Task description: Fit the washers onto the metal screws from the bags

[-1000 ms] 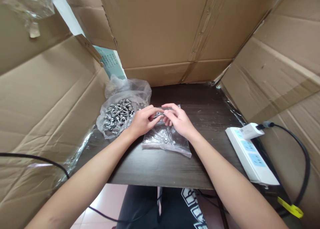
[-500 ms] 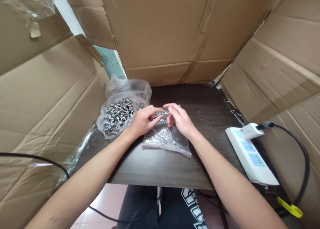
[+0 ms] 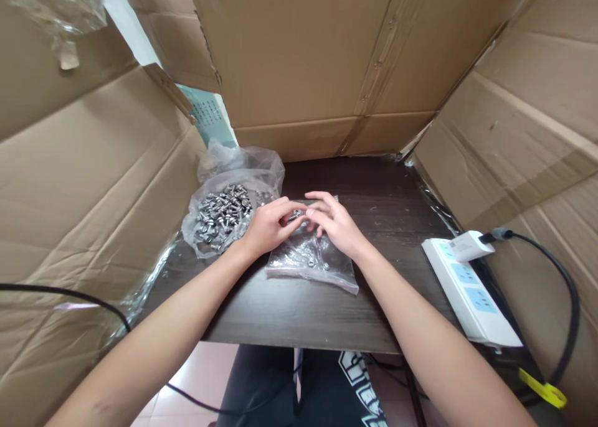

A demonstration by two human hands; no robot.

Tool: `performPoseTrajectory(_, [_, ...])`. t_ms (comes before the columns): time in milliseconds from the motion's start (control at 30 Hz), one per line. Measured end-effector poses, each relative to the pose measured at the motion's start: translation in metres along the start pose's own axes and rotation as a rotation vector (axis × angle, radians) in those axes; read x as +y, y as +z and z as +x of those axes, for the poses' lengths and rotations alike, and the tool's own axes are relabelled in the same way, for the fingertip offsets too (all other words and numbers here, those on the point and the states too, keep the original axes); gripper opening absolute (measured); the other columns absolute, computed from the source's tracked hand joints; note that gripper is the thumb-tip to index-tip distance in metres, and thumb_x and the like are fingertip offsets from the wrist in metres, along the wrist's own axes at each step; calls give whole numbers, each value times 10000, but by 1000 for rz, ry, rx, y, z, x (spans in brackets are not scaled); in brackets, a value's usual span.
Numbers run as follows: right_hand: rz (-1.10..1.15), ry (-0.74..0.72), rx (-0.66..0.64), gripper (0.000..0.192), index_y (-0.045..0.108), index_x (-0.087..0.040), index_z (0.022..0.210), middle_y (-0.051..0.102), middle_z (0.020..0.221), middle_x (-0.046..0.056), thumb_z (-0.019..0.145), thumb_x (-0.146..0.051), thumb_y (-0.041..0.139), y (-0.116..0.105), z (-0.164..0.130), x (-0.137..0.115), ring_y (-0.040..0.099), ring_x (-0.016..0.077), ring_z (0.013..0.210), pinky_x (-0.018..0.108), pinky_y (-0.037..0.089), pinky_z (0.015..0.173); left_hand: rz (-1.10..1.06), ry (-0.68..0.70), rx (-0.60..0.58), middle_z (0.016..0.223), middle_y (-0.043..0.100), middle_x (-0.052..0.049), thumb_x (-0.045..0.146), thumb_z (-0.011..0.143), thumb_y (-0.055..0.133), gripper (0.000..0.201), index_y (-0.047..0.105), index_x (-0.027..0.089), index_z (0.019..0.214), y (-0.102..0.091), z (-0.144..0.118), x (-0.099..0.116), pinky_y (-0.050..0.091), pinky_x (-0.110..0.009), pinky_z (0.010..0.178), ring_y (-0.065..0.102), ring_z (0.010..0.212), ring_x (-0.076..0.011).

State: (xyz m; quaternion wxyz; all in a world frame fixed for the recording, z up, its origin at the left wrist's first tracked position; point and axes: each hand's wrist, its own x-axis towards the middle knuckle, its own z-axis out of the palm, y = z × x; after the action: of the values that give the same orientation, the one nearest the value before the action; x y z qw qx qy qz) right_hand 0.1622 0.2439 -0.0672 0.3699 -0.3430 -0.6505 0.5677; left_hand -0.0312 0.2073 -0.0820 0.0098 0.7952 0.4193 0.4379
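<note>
My left hand (image 3: 271, 226) is closed, pinching a small metal bolt (image 3: 295, 214) between thumb and fingers. My right hand (image 3: 337, 225) meets it from the other side, thumb and fingertips curled round the bolt's right end. Those fingertips hide that end, and some right fingers are blurred. Both hands are above a clear zip bag (image 3: 311, 277) lying on the table, with a few small metal nuts showing near its front edge. Left of my left hand, an open plastic bag (image 3: 190, 228) holds a heap of metal bolts (image 3: 222, 212).
Cardboard walls (image 3: 299, 53) enclose the dark wooden table (image 3: 374, 184) at the back and both sides. A white power strip (image 3: 467, 296) with a plugged-in adapter (image 3: 469, 246) lies at the right. A black cable (image 3: 70, 294) runs past my left forearm.
My right thumb has moved left across the bolt's end, up to the left fingertips, covering more of it. My left hand and both bags stay in place.
</note>
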Motion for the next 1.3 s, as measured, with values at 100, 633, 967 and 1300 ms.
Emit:
performPoseTrajectory(100, [20,4,3,499,572,-208,1234,692,854,12,808,-417,726,0,1,0,641,145,664,244,463,516,0,-4,4,670,470,44,251,977,655,157,738,181,1091,0,0,0,384,-222,611,476,604,-105])
performPoseTrajectory(633, [-5,16,27,390,631,-199,1106,648,718,-14,879,-515,639,-1,1,0,552,101,482,220,403,417,-22,-10,0,661,482,40,285,979,653,169,742,195,1091,1,0,1,396,-228,615,476,598,-112])
performPoseTrajectory(967, [-3,59,61,355,618,-202,1115,576,594,-54,903,-480,555,-2,2,-1,506,109,392,234,384,394,-18,-32,-22,662,484,40,308,983,653,180,738,188,1087,2,0,0,407,-227,627,487,606,-113])
performPoseTrajectory(1300, [-547,-219,65,244,515,-214,709,519,642,-12,933,-306,481,-1,-5,-2,470,145,609,287,340,612,-49,-154,-43,678,515,48,276,967,638,165,685,182,1094,3,-1,-2,395,-224,622,499,609,-110])
